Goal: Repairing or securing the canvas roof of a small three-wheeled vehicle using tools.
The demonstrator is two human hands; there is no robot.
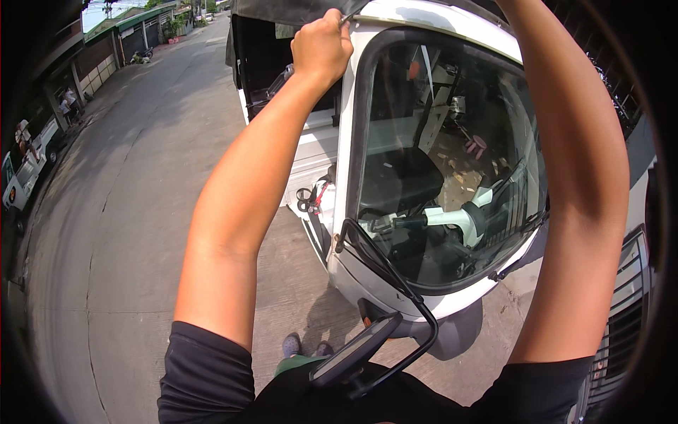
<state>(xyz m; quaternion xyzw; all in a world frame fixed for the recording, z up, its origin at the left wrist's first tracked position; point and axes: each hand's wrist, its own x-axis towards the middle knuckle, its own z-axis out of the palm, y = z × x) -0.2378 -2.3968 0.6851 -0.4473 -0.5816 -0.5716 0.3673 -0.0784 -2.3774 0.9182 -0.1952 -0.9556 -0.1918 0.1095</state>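
My left hand [323, 48] is raised and closed at the front roof corner of a white three-wheeled vehicle [346, 134]. A thin dark end of the black cover [289, 10] on the roof shows at its fingers. My right arm [575, 134] stretches up over the other side of the windshield [402, 127], and its hand is out of the picture. Below my left forearm, black-handled scissors [307, 201] and a red-handled tool [323, 191] lie on a white ledge by the cab's open side.
A side mirror [357, 350] on a bent black arm juts toward my chest. Behind the glass are a black seat [402, 177] and white handlebar housing [459, 220]. A metal fence [632, 275] stands close on the right. A parked vehicle [32, 173] and people line the street's left side.
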